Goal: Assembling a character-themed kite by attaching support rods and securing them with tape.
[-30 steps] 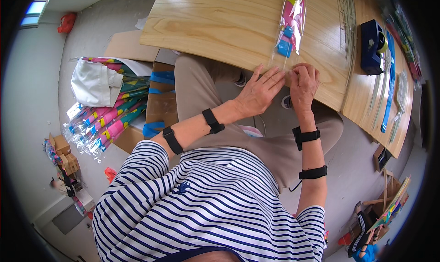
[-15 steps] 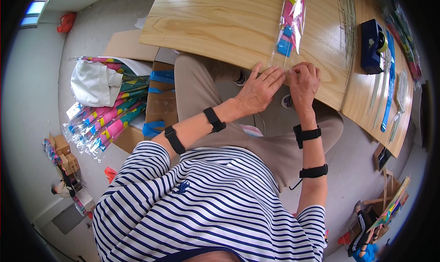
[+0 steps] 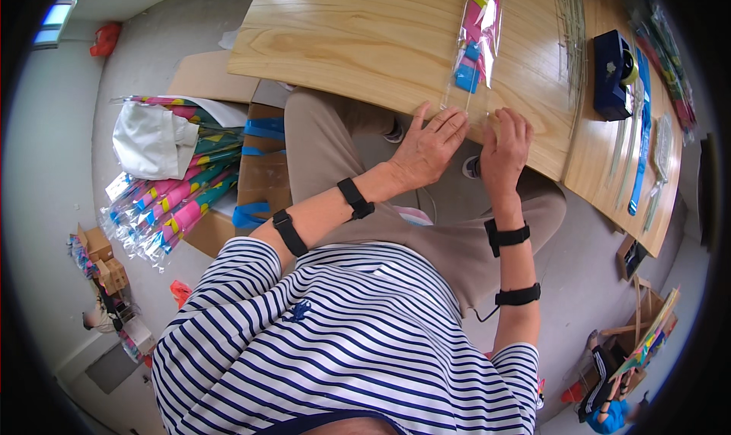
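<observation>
A long, narrow clear plastic sleeve point(image 3: 461, 100) lies on the wooden table with its end toward me. Inside it is a folded fabric bundle point(image 3: 474, 31) in pink, blue, yellow and green. My left hand point(image 3: 432, 149) rests at the table's front edge, fingers stretched out flat over the left corner of the sleeve's end. Beside it, at the right corner, my right hand point(image 3: 505, 151) has its fingers bent and closed toward the thumb. What the right fingertips pinch is too small to make out.
A dark blue tape dispenser point(image 3: 611, 77) stands on the right-hand table, next to a blue strip point(image 3: 641, 145). Thin rods point(image 3: 567, 46) lie near the table joint. On my left, a cardboard box point(image 3: 263, 172) bears several wrapped colourful bundles point(image 3: 171, 203) and a white cloth point(image 3: 152, 142).
My right hand has shifted slightly, its thumb and fingers now more apart at the sleeve's corner. My left hand stays nearly in place. The whole view has drifted a little.
</observation>
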Motion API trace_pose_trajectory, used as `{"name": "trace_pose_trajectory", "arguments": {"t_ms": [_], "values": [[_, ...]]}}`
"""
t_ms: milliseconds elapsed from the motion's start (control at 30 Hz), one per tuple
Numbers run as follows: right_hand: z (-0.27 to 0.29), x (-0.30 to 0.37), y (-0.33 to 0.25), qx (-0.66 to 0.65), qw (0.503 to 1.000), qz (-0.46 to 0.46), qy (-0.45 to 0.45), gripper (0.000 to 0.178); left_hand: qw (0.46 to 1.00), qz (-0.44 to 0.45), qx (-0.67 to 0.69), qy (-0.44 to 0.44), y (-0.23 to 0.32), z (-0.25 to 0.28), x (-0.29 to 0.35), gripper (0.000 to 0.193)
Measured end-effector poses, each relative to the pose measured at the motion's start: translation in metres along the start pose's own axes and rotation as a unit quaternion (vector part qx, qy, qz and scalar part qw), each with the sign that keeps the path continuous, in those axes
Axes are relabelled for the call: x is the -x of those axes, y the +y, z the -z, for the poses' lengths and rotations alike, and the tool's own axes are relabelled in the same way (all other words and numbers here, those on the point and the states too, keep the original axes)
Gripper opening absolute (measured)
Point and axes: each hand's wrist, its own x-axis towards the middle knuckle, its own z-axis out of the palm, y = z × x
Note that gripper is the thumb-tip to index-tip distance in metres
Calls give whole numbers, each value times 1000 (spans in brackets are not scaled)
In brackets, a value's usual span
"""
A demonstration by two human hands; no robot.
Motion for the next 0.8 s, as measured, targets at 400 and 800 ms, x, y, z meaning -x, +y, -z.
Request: {"name": "trace_pose_trajectory", "arguments": {"t_ms": [400, 800], "values": [[0, 33, -15, 150, 969, 72, -182, 72, 999, 0, -31, -15, -6, 2, 5, 73], [-11, 22, -18, 136, 974, 85, -160, 79, 997, -2, -51, -55, -30, 27, -3, 62]]}}
